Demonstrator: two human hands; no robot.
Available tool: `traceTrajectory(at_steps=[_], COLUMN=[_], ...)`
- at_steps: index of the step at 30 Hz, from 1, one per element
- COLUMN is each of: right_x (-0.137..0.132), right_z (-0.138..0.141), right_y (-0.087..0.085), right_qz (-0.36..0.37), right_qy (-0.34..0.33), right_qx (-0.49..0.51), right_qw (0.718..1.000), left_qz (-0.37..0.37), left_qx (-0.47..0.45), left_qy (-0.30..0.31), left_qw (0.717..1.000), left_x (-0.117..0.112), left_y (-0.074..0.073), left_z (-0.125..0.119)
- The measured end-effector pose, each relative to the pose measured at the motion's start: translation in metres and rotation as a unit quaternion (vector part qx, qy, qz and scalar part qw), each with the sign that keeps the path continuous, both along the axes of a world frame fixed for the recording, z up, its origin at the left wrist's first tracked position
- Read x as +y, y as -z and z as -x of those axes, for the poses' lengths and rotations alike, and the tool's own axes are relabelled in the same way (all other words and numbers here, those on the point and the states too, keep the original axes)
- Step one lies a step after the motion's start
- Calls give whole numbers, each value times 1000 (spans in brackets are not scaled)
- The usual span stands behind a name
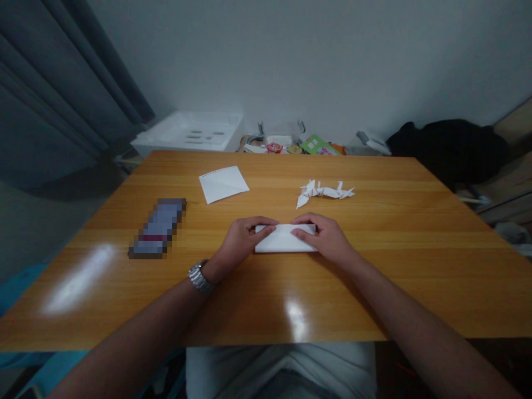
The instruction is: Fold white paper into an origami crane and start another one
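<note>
A folded sheet of white paper [282,241] forms a long flat strip near the middle of the wooden table. My left hand [245,238] pinches its left end at the upper edge, thumb on top and fingers behind. At the other end, my right hand [324,235] grips the paper the same way, with the thumb lying across it. The fingertips behind the strip are partly hidden. Beyond my right hand lies a folded white paper figure [326,192] with pointed parts. A loose white sheet [224,184] with a perforated edge rests past my left hand.
A phone-like device [160,228], its screen pixelated, lies left on the table [415,244]. Behind the far edge stand a white plastic tray [183,130] and several small items, including a green packet [319,145]. Black cloth [449,149] is heaped at the right.
</note>
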State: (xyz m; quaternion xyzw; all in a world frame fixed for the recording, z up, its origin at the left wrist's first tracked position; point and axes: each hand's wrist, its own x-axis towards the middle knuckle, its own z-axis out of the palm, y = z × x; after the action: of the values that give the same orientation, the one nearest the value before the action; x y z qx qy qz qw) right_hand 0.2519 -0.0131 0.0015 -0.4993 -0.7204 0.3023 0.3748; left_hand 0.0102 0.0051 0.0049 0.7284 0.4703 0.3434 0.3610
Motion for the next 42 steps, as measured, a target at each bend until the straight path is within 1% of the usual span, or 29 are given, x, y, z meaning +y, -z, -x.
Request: traceTrajectory(at_steps=[9, 23, 32, 38, 42], right_x=[0, 0, 0, 0, 0], right_z=[-1, -1, 1, 1, 1], right_y=[1, 1, 0, 2, 3], right_qz=[-7, -1, -11, -25, -23], right_qy=[-2, 0, -6, -19, -23], right_qx=[-7, -5, -10, -32, -37], right_qw=[1000, 1000, 1000, 999, 999], left_qz=[4, -1, -15, -3, -4], left_qx=[7, 2, 41, 64, 62], left_qy=[-11, 0, -1, 6, 14], left_qw=[1000, 1000, 999, 998, 998], left_x=[-3, 0, 1, 1, 2], left_y=[-4, -2, -1, -2, -1], left_z=[-2, 0, 0, -1, -2])
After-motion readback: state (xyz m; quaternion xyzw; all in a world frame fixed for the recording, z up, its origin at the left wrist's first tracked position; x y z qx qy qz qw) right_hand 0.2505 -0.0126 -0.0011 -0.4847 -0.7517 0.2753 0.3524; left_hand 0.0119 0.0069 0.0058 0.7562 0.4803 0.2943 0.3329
